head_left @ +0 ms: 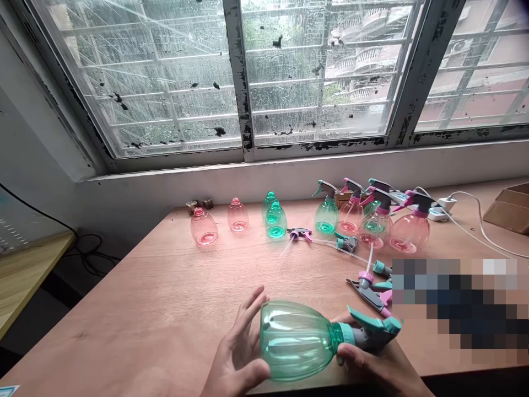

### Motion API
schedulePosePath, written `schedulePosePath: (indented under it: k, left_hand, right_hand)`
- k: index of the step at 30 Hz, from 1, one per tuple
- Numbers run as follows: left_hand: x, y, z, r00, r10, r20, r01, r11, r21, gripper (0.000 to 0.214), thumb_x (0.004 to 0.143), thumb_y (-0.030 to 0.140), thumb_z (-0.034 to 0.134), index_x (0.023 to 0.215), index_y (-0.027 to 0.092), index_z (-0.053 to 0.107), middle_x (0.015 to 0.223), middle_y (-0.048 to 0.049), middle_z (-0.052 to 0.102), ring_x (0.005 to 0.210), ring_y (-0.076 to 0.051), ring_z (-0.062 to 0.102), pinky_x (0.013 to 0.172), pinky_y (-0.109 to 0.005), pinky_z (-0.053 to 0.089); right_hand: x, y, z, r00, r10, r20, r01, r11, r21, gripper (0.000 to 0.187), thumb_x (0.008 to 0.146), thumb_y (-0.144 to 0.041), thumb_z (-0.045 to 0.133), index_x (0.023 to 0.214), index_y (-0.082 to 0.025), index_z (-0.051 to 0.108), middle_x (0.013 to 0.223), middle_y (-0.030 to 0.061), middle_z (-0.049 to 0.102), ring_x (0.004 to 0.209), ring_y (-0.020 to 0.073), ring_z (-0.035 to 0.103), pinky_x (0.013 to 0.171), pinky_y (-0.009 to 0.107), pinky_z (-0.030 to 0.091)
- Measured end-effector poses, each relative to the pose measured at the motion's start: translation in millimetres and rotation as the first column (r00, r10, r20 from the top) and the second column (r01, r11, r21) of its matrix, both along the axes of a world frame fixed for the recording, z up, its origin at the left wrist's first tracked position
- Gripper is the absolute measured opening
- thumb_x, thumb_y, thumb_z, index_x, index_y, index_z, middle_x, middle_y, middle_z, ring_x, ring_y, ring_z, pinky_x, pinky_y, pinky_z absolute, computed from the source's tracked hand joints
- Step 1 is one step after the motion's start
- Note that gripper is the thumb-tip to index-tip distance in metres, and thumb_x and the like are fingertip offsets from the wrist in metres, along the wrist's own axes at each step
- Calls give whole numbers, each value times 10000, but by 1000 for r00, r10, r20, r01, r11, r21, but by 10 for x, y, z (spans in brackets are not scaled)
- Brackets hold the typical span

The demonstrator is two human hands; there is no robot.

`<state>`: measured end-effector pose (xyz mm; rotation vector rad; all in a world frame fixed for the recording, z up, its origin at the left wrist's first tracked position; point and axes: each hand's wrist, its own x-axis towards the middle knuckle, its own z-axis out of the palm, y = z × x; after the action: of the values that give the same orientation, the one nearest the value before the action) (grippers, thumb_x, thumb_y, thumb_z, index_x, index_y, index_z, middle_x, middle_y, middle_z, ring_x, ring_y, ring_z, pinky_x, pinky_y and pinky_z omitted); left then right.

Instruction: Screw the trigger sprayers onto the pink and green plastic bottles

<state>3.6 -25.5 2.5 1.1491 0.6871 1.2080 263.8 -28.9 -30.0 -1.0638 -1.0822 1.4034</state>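
Note:
A green spray bottle (297,341) with a teal and grey trigger head lies sideways above the table's near edge. My right hand (372,361) is closed around its neck, thumb in front just below the teal collar; the other fingers are mostly hidden behind. At the bottle's base, my left hand (242,347) is open, fingers spread and thumb at the lower rim. Beyond the bottle lie loose trigger heads, among them a pink and grey one (367,289) and a teal and grey one (347,242), with clear dip tubes.
Along the back stand headless pink bottles (204,227) and green bottles (275,220). Several bottles with trigger heads (409,231) cluster at the right. A power strip (440,213) with white cables and a cardboard box (510,208) are farther right. Blurred blocks cover the right side.

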Motion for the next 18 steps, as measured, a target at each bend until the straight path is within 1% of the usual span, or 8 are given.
schedulePosePath:
  k: [2, 3, 6, 9, 11, 13, 15, 18]
  left_hand:
    - [-9, -27, 28, 998, -56, -28, 56, 998, -4, 832, 632, 482, 863, 1379, 280, 557, 1662, -60, 147, 1492, -447, 118, 1175, -530, 278]
    - [-7, -48, 34, 995, -91, -39, 91, 996, 2, 827, 651, 446, 862, 1397, 300, 533, 1663, -51, 141, 1496, -432, 123, 1178, -530, 269]
    - [16, -100, 11, 981, -185, -57, 188, 981, 48, 702, 818, 333, 750, 1443, 395, 436, 1656, -18, 186, 1501, -358, 183, 1187, -515, 257]
    - [29, -97, -30, 975, -218, -36, 221, 968, 122, 706, 845, 406, 708, 1467, 422, 374, 1662, -3, 162, 1496, -357, 201, 1192, -528, 230]
    - [14, -78, -41, 978, -206, -35, 208, 971, 120, 813, 785, 542, 717, 1489, 416, 331, 1664, -10, 151, 1500, -375, 171, 1193, -548, 211]
    - [-11, -71, -38, 982, -160, -96, 169, 982, 90, 842, 767, 607, 696, 1495, 399, 329, 1651, -31, 208, 1505, -375, 147, 1198, -555, 188]
    - [-25, -81, -35, 977, -91, -194, 110, 990, 88, 852, 744, 567, 745, 1485, 382, 367, 1628, -52, 280, 1506, -378, 140, 1203, -555, 164]
    - [7, -90, -48, 963, 16, -269, 19, 992, 128, 823, 698, 465, 827, 1429, 415, 454, 1621, -26, 297, 1489, -399, 193, 1183, -561, 226]
  right_hand:
    - [13, -1, -14, 1000, 18, -11, -18, 1000, -9, 406, 657, -498, 862, 844, -164, 724, 582, 44, 704, 528, 169, 569, 520, 277, 406]
    - [19, 7, -19, 999, 23, -26, -23, 1000, 1, 414, 664, -506, 856, 849, -164, 715, 566, 40, 699, 509, 163, 567, 506, 269, 404]
    - [23, 43, -11, 997, 7, -82, -2, 998, 59, 396, 722, -521, 812, 822, -162, 678, 562, 25, 681, 477, 141, 576, 493, 251, 422]
    - [3, 49, 23, 995, -13, -97, 21, 996, 88, 371, 747, -504, 798, 797, -159, 669, 578, 19, 674, 485, 134, 585, 489, 239, 431]
    - [-11, 22, 36, 998, -11, -64, 15, 999, 52, 394, 697, -500, 836, 831, -156, 699, 566, 24, 685, 495, 147, 591, 482, 244, 433]
    - [-18, -16, 26, 1000, -2, -28, 2, 1000, 5, 453, 606, -488, 892, 869, -153, 738, 575, 38, 711, 511, 168, 610, 489, 262, 453]
    - [-16, -41, -4, 1000, 4, -20, -5, 1000, -16, 478, 552, -479, 920, 862, -154, 756, 566, 42, 724, 507, 176, 626, 502, 275, 474]
    - [-5, -25, -53, 999, -5, -45, 4, 999, -32, 448, 588, -513, 897, 798, -158, 723, 510, 35, 709, 447, 166, 622, 460, 258, 463]
